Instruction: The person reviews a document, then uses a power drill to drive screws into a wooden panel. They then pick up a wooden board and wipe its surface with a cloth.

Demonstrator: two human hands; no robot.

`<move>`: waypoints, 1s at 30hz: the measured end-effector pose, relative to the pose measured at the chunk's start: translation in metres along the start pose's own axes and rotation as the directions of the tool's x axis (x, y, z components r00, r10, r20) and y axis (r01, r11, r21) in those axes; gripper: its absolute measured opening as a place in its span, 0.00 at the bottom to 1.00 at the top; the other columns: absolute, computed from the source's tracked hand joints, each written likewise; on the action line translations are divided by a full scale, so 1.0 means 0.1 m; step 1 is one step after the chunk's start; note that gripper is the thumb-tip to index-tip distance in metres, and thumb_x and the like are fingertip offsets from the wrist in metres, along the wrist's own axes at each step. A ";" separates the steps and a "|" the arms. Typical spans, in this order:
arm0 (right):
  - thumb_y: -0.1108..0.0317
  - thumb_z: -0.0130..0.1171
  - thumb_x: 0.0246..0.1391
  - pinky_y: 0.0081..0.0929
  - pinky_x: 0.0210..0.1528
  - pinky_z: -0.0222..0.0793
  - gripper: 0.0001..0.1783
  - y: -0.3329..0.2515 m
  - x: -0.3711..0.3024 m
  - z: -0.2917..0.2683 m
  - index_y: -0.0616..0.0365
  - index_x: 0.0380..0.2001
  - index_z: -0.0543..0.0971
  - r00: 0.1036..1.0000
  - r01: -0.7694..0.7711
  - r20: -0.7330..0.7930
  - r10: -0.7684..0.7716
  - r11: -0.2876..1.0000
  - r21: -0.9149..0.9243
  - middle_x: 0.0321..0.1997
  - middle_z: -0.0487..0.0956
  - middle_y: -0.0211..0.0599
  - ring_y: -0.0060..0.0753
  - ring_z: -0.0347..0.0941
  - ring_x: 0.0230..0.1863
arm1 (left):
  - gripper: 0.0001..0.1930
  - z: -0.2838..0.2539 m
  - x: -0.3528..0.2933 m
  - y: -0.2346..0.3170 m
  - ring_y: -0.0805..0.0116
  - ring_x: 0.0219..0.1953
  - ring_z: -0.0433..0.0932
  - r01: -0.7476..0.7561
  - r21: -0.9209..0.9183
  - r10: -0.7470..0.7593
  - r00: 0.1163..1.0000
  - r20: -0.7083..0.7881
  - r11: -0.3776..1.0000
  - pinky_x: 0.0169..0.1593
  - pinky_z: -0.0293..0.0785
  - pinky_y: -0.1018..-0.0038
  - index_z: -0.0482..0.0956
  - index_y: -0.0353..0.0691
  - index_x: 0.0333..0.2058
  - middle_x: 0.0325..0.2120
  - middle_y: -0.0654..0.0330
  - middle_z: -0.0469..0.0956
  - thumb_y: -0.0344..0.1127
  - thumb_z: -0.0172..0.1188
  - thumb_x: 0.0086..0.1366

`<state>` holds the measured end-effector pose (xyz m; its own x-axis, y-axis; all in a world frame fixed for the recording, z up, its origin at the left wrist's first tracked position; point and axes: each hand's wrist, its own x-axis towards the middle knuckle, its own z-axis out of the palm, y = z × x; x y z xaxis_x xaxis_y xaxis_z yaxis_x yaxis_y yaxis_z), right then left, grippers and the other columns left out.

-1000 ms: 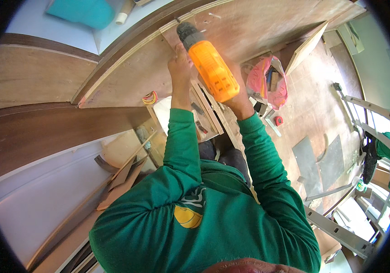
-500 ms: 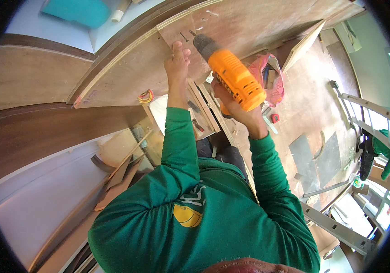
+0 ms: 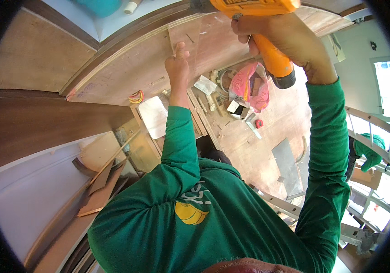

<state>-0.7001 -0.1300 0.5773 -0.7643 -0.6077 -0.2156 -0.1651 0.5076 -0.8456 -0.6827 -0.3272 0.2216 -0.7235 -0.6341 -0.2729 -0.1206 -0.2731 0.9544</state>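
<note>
My right hand (image 3: 286, 38) is wrapped round the handle of an orange cordless drill (image 3: 274, 59), raised at the top of the view. Its dark chuck (image 3: 202, 5) points left, and the bit is out of view. My left hand (image 3: 177, 68) is closed at the lower left part of a plywood strip (image 3: 183, 32), thumb upright against its face; the other fingers are mostly hidden. Just above that thumb, a dark screw (image 3: 189, 38) lies against or stands out of the strip. Behind the strip runs a long curved plywood panel (image 3: 136, 68).
Below the panel are a pink bag (image 3: 261, 98), a red tape measure (image 3: 259, 123) and a white-topped box (image 3: 153, 117). A metal ladder (image 3: 372, 141) stands at right, near another person's green sleeve (image 3: 371, 152). Wood offcuts (image 3: 99, 191) lean at left.
My right hand has lifted the drill up and to the right, away from the screw. My left hand has stayed at the plywood strip.
</note>
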 end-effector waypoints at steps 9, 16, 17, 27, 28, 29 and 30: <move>0.61 0.68 0.55 0.28 0.29 0.78 0.15 0.31 0.01 0.22 0.60 0.40 0.84 0.996 -0.018 -0.093 0.018 1.000 0.000 0.30 0.83 0.33 0.27 0.80 0.26 | 0.42 -0.03 -0.04 -0.01 0.62 0.38 0.82 -0.024 0.007 0.025 1.000 -0.009 1.000 0.50 0.75 0.66 0.86 0.22 0.36 0.33 0.48 0.86 0.70 0.68 0.65; 0.63 0.65 0.57 0.28 0.33 0.78 0.16 0.36 0.06 0.29 0.64 0.43 0.83 0.994 0.056 -0.092 -0.052 0.997 0.045 0.32 0.84 0.34 0.28 0.80 0.27 | 0.46 -0.11 0.16 -0.08 0.63 0.39 0.82 0.053 0.075 -0.055 0.998 0.035 0.996 0.46 0.80 0.68 0.83 0.23 0.42 0.39 0.48 0.86 0.75 0.66 0.62; 0.68 0.65 0.57 0.27 0.32 0.78 0.16 0.26 0.04 0.22 0.65 0.47 0.82 0.997 0.065 -0.044 -0.061 0.993 0.100 0.34 0.84 0.34 0.26 0.78 0.28 | 0.46 -0.07 0.13 -0.06 0.61 0.41 0.83 0.053 0.052 -0.055 0.997 0.045 0.997 0.48 0.80 0.67 0.83 0.22 0.44 0.40 0.47 0.86 0.74 0.65 0.63; 0.60 0.65 0.60 0.26 0.32 0.75 0.13 0.96 -0.49 0.35 0.60 0.38 0.84 0.965 0.118 -0.251 -0.081 0.984 0.136 0.27 0.82 0.31 0.24 0.79 0.27 | 0.49 0.02 -0.03 0.04 0.54 0.48 0.78 0.057 0.040 -0.059 0.996 0.059 0.998 0.55 0.75 0.61 0.78 0.19 0.52 0.48 0.40 0.83 0.74 0.57 0.69; 0.61 0.65 0.60 0.26 0.32 0.75 0.12 1.12 -0.60 0.43 0.60 0.38 0.84 0.955 0.125 -0.287 -0.080 0.982 0.142 0.27 0.82 0.30 0.24 0.79 0.27 | 0.52 0.05 -0.03 0.07 0.46 0.57 0.81 0.063 0.056 -0.069 0.992 0.105 0.996 0.64 0.77 0.56 0.75 0.16 0.56 0.53 0.35 0.81 0.75 0.55 0.69; 0.62 0.65 0.63 0.26 0.33 0.75 0.10 1.30 -0.74 0.63 0.59 0.39 0.85 0.914 0.152 -0.405 -0.001 0.928 0.341 0.27 0.81 0.28 0.23 0.77 0.27 | 0.50 0.05 -0.03 0.08 0.46 0.56 0.81 0.076 0.051 -0.081 0.992 0.100 0.996 0.63 0.78 0.57 0.75 0.17 0.56 0.53 0.35 0.81 0.74 0.54 0.70; 0.64 0.66 0.63 0.25 0.35 0.75 0.11 1.55 -0.85 0.79 0.59 0.43 0.85 0.875 0.108 -0.482 0.050 0.949 0.296 0.28 0.81 0.28 0.22 0.77 0.29 | 0.49 0.08 -0.04 0.10 0.46 0.55 0.81 0.089 0.046 -0.093 0.991 0.097 0.995 0.62 0.79 0.58 0.75 0.18 0.57 0.53 0.35 0.81 0.73 0.54 0.71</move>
<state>-0.6116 -0.0484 0.4256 -0.9773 -0.2118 0.0040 -0.0550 0.2353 -0.9704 -0.6870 -0.3216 0.2330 -0.7717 -0.5327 -0.3474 -0.2156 -0.2948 0.9309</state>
